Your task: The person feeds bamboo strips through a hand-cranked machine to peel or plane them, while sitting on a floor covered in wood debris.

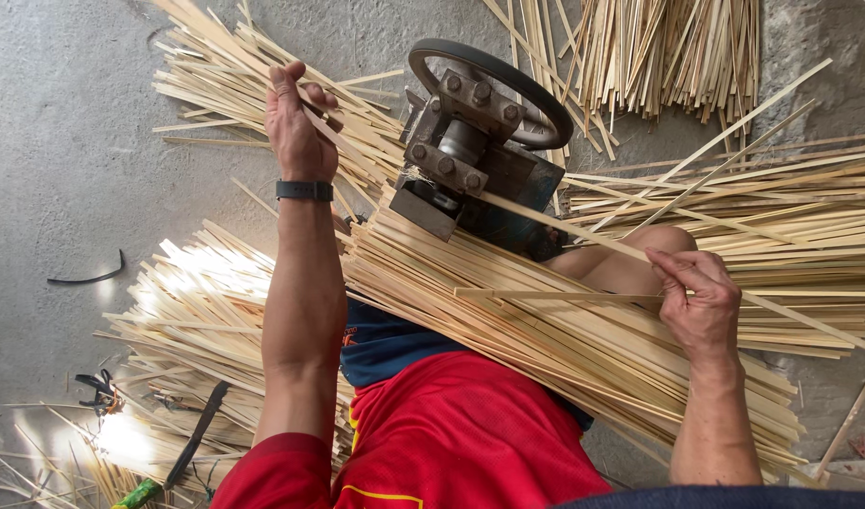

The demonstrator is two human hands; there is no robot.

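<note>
Grey concrete floor (65, 141) lies under everything, strewn with heaps of pale split bamboo strips (583, 330). We sit with a thick bundle of these strips across our lap, above red shorts (461, 443).

Our left hand (300, 118) is raised, fingers curled together and pinching one end of a single bamboo strip (583, 229). Our right hand (701, 302) pinches the same strip between thumb and fingertips farther along. Between the two hands the strip passes through a dark iron splitting machine (470, 160) with bolted blocks and a round hand wheel (503, 85). Its long axis slants from upper left, at the left hand, down to the right, past the right hand and on toward the picture's edge. The machine's mouth sits nearer the left hand; the right hand is well apart from it, on the far side.

We see no packages, labels or signs. A black wristband (305, 190) circles the left wrist, and a green-handled tool (140, 492) lies near the lower left among strips.
</note>
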